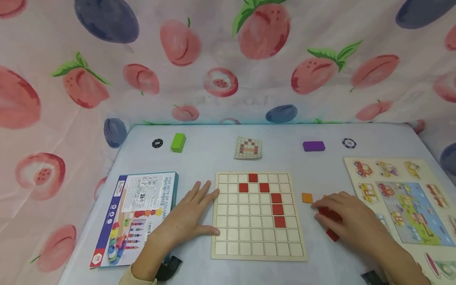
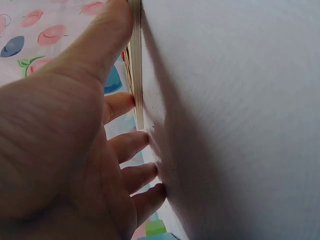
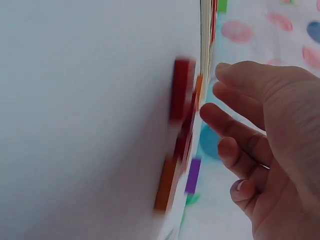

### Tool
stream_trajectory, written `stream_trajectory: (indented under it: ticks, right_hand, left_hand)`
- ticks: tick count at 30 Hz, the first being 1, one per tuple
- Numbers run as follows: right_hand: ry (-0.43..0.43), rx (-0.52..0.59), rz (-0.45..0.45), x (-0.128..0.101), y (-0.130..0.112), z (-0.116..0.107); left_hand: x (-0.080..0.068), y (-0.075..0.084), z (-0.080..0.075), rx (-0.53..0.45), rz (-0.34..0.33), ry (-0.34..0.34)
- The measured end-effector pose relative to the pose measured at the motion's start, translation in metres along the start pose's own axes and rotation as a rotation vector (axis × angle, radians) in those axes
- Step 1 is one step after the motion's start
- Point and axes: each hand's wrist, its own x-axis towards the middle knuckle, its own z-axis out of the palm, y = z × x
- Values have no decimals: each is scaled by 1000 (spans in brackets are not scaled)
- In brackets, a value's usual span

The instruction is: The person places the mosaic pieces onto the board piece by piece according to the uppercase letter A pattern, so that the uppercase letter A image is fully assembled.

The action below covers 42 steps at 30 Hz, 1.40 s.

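Right hand (image 1: pixel 350 221) was over the loose pile of small red square tiles (image 1: pixel 331 215), just right of the pale wooden grid board (image 1: pixel 259 253); fingers bent down onto the pile, but couldn't tell whether a tile was actually pinched, wrist view too blurred. Pile lay directly under the fingertips, running near-to-far along the board's right edge. One orange square tile (image 1: pixel 307 198) sat just beyond the fingers, apart from the pile. Left hand (image 1: pixel 189 215) lay flat and spread, thumb and fingertips touching the board's left edge, holding nothing. Right hand much the nearer to the tiles. Board already had a bent line of red squares (image 1: pixel 276 198) upper right; its empty cells lay left of the right hand, nothing in between. Vehicle puzzle board (image 1: pixel 424 233) just right of the hand, teal game box (image 1: pixel 140 215) left of the left hand, small pattern card (image 1: pixel 248 148) further back
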Motion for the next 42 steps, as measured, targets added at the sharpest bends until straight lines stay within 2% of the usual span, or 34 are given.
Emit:
stream_trajectory:
  ticks: [3,17,24,28,32,36,42]
  right_hand:
    - [21,-12,17,-8,7,-2]
    - [-108,-60,27,-2,13,-6]
    - [-96,-78,-11,3,15,-6]
    - [-59,-97,-54,6,13,-7]
    - [18,-102,-124,15,2,-6]
    - [61,-72,-188,35,-22,-2]
    - [24,-4,-325,80,-67,12]
  left_hand:
    - [-1,-1,0,-2,1,3]
    - [0,1,-1,0,-7,8]
    - [0,0,-1,4,-6,8]
    - [0,0,-1,-3,-5,4]
    - [0,0,-1,-2,-5,5]
    - [1,0,0,-5,-14,1]
    - [0,1,0,-10,-18,10]
